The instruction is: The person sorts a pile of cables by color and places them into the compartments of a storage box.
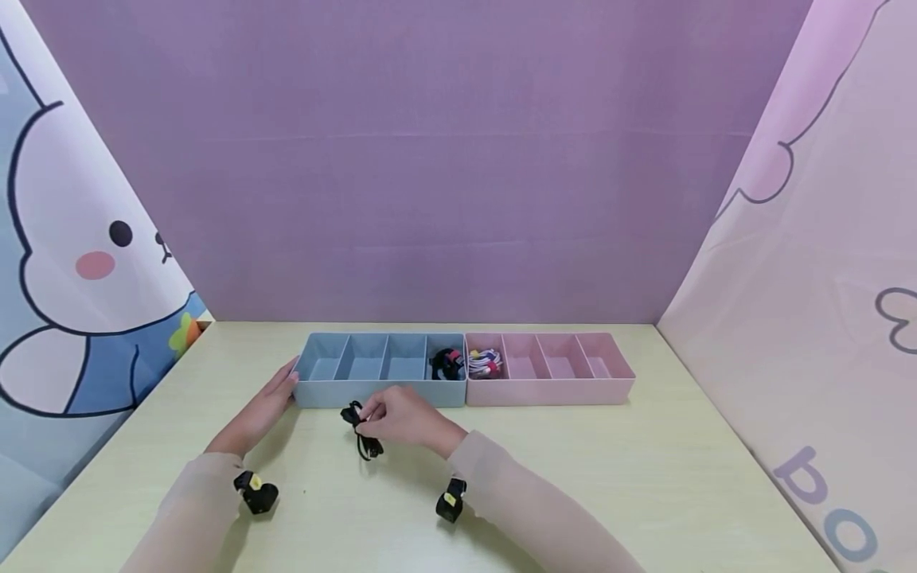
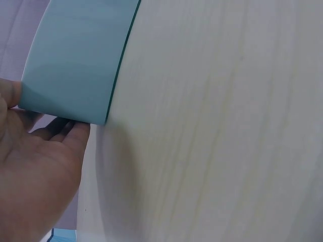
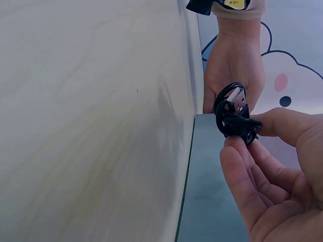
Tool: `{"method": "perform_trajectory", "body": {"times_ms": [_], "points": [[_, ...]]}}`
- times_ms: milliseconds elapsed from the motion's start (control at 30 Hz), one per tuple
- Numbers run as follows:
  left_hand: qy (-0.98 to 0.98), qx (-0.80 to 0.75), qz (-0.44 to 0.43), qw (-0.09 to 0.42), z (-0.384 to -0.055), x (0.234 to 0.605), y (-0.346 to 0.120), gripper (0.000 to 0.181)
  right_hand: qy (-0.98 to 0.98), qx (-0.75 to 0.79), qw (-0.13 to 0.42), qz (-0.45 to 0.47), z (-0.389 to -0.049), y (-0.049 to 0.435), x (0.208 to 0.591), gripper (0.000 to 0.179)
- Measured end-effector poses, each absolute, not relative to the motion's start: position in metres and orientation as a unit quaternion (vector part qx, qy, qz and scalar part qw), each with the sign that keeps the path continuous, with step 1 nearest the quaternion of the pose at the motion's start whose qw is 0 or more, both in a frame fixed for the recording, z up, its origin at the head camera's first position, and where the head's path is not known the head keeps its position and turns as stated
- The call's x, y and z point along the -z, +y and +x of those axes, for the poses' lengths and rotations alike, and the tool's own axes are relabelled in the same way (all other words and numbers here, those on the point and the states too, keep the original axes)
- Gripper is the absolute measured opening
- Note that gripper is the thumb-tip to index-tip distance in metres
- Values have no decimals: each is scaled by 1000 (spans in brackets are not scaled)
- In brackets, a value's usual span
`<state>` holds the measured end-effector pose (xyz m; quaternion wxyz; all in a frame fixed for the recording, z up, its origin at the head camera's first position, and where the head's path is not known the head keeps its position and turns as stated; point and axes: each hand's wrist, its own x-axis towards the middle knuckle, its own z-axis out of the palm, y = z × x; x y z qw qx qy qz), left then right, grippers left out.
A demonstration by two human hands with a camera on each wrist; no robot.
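My right hand [image 1: 404, 415] pinches a coiled black USB cable [image 1: 367, 436] between thumb and fingers, in front of the blue divided box [image 1: 380, 393]. In the right wrist view, the metal plug of the USB cable [image 3: 237, 101] shows among the loops. My left hand [image 1: 267, 407] rests its fingers against the left end of the blue box; in the left wrist view the thumb of the left hand [image 2: 43, 171] touches near the box's upper corner. Dark bundled cables [image 1: 447, 364] lie in the blue box's rightmost compartment.
A pink divided box [image 1: 552, 392] stands against the blue box's right end, with a bundle of white and coloured cables [image 1: 485, 364] in its leftmost compartment. Both boxes stand toward the back of the pale wooden table [image 1: 688, 477]. A purple backdrop [image 1: 444, 175] rises behind it.
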<state>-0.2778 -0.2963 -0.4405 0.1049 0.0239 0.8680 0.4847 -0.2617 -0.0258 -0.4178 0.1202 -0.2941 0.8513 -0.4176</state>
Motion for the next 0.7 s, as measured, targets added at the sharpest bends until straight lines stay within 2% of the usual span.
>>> {"method": "perform_trajectory", "body": {"times_ms": [700], "points": [[870, -481, 22, 106, -279, 443, -297, 62, 852, 419, 93, -301, -272, 5, 399, 14]]}}
